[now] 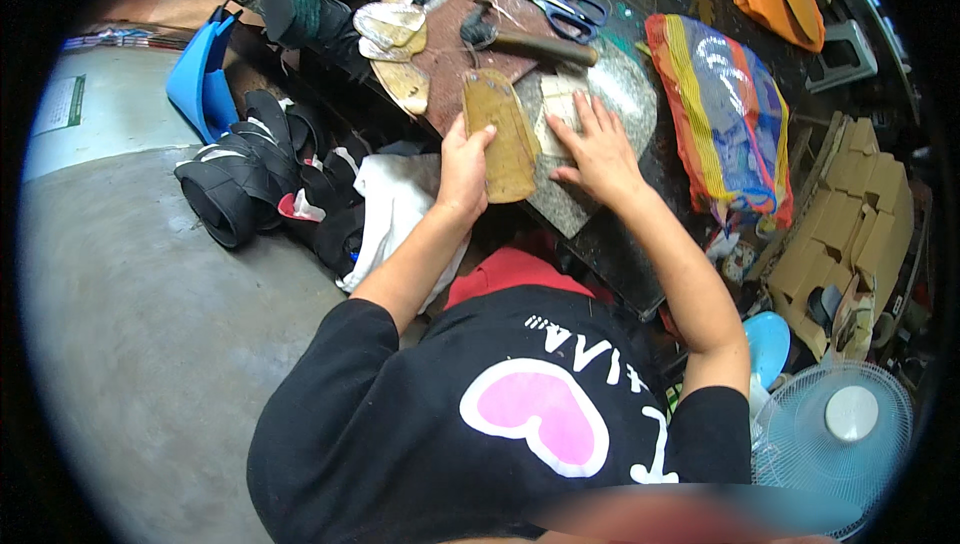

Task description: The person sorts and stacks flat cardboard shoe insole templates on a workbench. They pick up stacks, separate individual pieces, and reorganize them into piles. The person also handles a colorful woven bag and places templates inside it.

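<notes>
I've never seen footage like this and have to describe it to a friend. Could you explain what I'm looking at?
There is no machine here: you see a person's two bare hands at work. The one picture comes from a camera worn on the head, looking down; its very wide lens makes straight edges look bent.

The left hand holds a long, tan flat piece. The right hand is spread over a pale piece on a speckled grey slab.

Just beyond lie a wooden-handled hammer and scissors with blue handles. Pale, rounded cut pieces lie to the left, and a brightly striped bag to the right.
</notes>
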Tool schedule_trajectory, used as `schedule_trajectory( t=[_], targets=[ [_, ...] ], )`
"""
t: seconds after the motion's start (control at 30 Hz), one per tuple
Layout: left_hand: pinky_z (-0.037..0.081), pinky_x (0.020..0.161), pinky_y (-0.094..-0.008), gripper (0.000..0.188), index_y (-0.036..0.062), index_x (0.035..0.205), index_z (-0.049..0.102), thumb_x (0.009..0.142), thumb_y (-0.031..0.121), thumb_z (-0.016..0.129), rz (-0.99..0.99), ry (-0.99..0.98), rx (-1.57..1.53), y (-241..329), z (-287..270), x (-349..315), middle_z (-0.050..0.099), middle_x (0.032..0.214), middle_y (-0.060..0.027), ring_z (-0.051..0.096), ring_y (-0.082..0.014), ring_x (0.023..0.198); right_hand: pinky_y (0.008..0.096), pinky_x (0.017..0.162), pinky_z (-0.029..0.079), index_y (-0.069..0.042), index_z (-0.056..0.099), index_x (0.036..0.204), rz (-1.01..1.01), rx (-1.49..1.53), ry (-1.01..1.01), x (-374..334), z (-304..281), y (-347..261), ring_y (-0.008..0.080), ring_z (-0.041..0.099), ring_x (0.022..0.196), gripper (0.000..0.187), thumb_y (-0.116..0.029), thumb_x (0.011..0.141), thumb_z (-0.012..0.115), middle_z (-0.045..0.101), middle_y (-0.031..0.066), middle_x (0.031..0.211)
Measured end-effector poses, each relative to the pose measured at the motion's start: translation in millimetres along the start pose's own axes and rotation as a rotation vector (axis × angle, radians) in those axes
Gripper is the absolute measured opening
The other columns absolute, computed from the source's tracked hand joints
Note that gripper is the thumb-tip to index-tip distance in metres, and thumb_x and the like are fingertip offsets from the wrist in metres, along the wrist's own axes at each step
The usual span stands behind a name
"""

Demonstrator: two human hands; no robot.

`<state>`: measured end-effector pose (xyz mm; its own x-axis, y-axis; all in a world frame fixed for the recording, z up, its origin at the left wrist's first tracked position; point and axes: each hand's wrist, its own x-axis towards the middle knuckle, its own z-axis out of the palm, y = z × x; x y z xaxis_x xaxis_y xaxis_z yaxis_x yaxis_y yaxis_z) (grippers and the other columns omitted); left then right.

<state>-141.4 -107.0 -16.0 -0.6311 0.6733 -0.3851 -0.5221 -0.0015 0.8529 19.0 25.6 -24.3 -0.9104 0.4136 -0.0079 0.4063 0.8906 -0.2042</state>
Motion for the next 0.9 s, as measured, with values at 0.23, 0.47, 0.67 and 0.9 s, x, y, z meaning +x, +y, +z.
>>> schedule_trajectory(
  t=[0.23,0.47,0.67,0.9],
  targets=[
    [0.05,0.093,-0.0336,0.04,-0.0015,0.132,0.048,0.092,-0.001,0.046,-0.076,-0.031,-0.037,2.5,-1.8,0.2,0.062,0.118,-0.011,0.062,-0.0193,0.105,0.0377,0.087,0.054,-0.016,0.058,0.127,-0.099,0.094,0.169,-33.1,-6.7,17.9,0.0314,0.063,0.107,0.064,-0.012,0.067,0.08,0.059,0.0175,0.123],
    [0.051,0.093,-0.0346,0.044,0.0001,0.137,0.045,0.092,-0.001,0.048,-0.066,-0.089,-0.078,-8.3,16.3,0.3,0.061,0.122,-0.011,0.062,-0.0203,0.105,0.0427,0.098,0.048,-0.016,0.054,0.132,0.061,0.042,-0.069,-50.2,-35.1,42.8,0.0347,0.048,0.129,0.075,-0.018,0.063,0.084,0.051,0.0173,0.137],
    [0.042,0.103,-0.0313,0.045,-0.0009,0.138,0.046,0.093,0.0,0.049,0.028,-0.224,0.018,-14.2,36.2,10.4,0.059,0.128,-0.0107,0.055,-0.018,0.118,0.0428,0.098,0.048,-0.017,0.059,0.127,-0.056,-0.051,-0.002,-70.9,-31.2,34.7,0.0353,0.054,0.121,0.06,-0.015,0.07,0.079,0.052,0.0161,0.137],
    [0.041,0.104,-0.0309,0.045,-0.0012,0.139,0.045,0.094,0.001,0.049,0.074,-0.308,-0.015,-16.1,50.4,23.6,0.058,0.13,-0.0099,0.053,-0.0164,0.12,0.0397,0.088,0.053,-0.008,0.067,0.105,-0.02,0.244,0.246,-71.8,-80.5,38.5,0.0315,0.065,0.101,0.034,0.005,0.075,0.06,0.068,0.0128,0.099]
  ],
)
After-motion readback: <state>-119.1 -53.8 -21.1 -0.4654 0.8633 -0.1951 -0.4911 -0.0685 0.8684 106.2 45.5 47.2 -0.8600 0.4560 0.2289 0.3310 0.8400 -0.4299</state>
